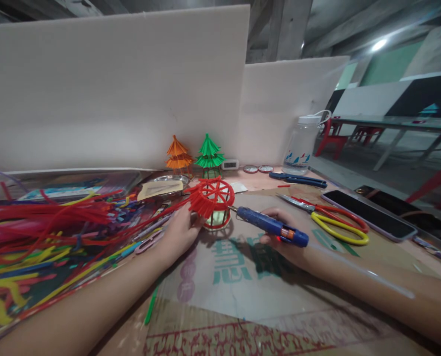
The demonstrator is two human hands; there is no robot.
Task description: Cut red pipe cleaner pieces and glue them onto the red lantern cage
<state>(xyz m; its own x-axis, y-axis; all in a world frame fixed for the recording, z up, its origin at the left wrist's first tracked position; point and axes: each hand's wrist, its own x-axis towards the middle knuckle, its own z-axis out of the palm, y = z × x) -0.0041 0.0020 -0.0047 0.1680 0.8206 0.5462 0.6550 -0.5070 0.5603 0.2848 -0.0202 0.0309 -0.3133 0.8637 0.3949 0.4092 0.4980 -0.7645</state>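
Note:
In the middle of the head view stands a small model pavilion (217, 194) with a red pipe-cleaner roof ring and an open round frame below. My left hand (181, 230) is closed on its left side, fingers partly hidden beneath the red fringe. A blue hot glue gun (270, 223) is gripped in my right hand (279, 242), its metal nozzle at the right edge of the red ring. Whether the nozzle touches the ring I cannot tell. A clear glue stick trails from the gun's rear over my forearm. Behind stand an orange model pavilion (178, 155) and a green one (208, 155).
Many coloured pipe cleaners (57, 227) heap up at left. Scissors with red and yellow handles (331, 222), a phone (368, 213), dark blue pliers (298, 179) and a clear bottle (300, 146) lie or stand at right. A white panel (112, 94) rises behind.

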